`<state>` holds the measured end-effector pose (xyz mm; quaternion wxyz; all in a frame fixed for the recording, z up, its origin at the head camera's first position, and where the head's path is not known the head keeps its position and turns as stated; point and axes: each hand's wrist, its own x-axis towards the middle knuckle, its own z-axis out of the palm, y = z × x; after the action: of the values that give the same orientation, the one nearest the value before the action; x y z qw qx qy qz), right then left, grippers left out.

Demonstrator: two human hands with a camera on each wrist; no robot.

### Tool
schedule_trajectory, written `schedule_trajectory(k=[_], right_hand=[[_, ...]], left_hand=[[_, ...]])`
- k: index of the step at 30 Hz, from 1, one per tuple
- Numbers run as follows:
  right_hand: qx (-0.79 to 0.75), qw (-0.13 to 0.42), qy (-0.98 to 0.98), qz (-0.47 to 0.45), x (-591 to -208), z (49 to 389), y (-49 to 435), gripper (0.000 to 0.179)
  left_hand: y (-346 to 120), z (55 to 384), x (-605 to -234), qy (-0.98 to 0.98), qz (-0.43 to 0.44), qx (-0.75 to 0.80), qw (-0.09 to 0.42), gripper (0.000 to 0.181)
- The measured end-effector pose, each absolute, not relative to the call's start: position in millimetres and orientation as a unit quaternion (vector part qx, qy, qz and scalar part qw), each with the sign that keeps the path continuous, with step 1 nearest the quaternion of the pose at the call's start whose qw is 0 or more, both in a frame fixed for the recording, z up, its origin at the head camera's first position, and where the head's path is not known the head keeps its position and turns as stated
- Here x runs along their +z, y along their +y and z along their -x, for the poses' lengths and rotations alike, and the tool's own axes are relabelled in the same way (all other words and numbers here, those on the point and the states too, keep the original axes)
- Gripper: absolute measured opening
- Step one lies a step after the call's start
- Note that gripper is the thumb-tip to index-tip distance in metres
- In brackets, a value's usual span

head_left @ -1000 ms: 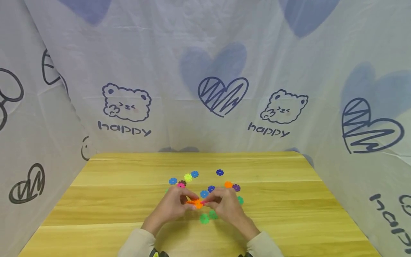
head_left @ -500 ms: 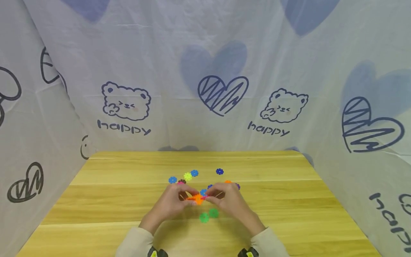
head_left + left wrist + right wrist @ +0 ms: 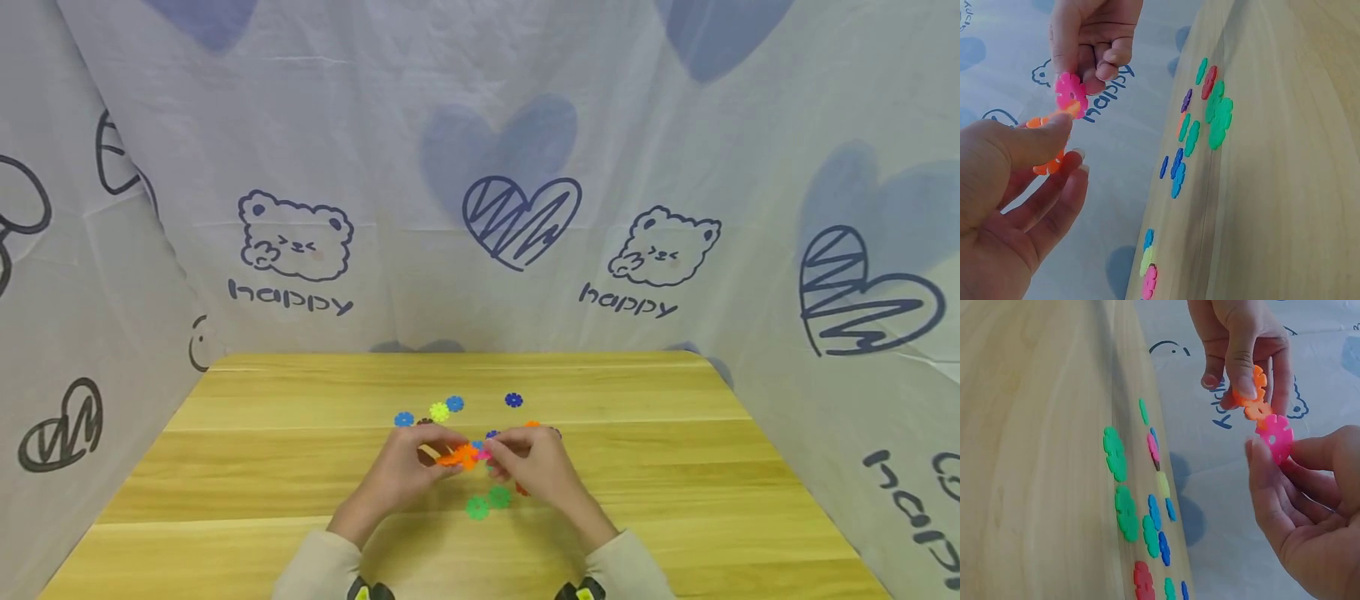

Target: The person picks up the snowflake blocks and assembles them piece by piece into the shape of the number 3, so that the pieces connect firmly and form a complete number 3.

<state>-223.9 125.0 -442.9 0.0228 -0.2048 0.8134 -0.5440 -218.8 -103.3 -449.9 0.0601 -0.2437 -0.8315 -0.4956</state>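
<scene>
Over the middle of the table, my left hand [image 3: 405, 467] pinches joined orange snowflake discs [image 3: 1258, 411] between thumb and fingers. My right hand [image 3: 542, 468] pinches a pink snowflake disc [image 3: 1275, 439] by its edge. Both wrist views show the pink disc's rim meeting the nearer orange disc; how deep the slots sit in each other I cannot tell. In the left wrist view the pink disc stands flat-on to the camera, and thumb and fingers partly cover the orange pieces.
Loose snowflake discs lie about the hands: two green discs [image 3: 477, 507] in front, a yellow disc [image 3: 439, 412] and several blue ones behind, a red disc [image 3: 1144, 581] below the right hand. A printed cloth [image 3: 405, 283] hangs behind the wooden table [image 3: 262, 467].
Both hands have risen slightly with the discs. The right fingers have shifted their hold on the pink disc, and a red disc now shows below that hand.
</scene>
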Motion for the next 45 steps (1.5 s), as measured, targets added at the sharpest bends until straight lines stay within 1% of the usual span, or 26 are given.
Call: schedule_trajectory(k=[5, 12, 15, 18, 26, 28, 34, 38, 42, 45], right_hand=[[-0.584, 0.053, 0.793, 0.165, -443, 223, 124, 0.024], [-0.616, 0.063, 0.774, 0.135, -442, 223, 121, 0.025], [-0.622, 0.065, 0.769, 0.135, -443, 223, 121, 0.027], [-0.622, 0.071, 0.767, 0.138, -444, 222, 120, 0.028], [-0.621, 0.085, 0.765, 0.147, -450, 223, 118, 0.026], [-0.619, 0.088, 0.765, 0.155, -451, 224, 118, 0.025], [-0.618, 0.101, 0.755, 0.197, -450, 225, 119, 0.026], [-0.616, 0.108, 0.755, 0.197, -450, 226, 121, 0.029], [-0.6, 0.11, 0.771, 0.181, -449, 227, 126, 0.029], [-0.548, 0.095, 0.812, 0.175, -448, 229, 131, 0.023]], left_hand=[[-104, 219, -451, -0.821, 0.259, -0.507, 0.037, 0.026], [-105, 218, -451, -0.809, 0.265, -0.524, -0.018, 0.033], [-105, 218, -451, -0.812, 0.257, -0.523, -0.028, 0.033], [-104, 219, -452, -0.816, 0.257, -0.517, -0.021, 0.031], [-103, 219, -454, -0.808, 0.263, -0.527, -0.014, 0.014], [-103, 219, -453, -0.808, 0.26, -0.528, -0.013, 0.016], [-104, 220, -453, -0.817, 0.253, -0.518, -0.003, 0.027], [-106, 220, -454, -0.823, 0.256, -0.507, 0.008, 0.033], [-110, 221, -454, -0.828, 0.248, -0.503, 0.014, 0.033], [-113, 223, -454, -0.832, 0.237, -0.501, 0.013, 0.031]])
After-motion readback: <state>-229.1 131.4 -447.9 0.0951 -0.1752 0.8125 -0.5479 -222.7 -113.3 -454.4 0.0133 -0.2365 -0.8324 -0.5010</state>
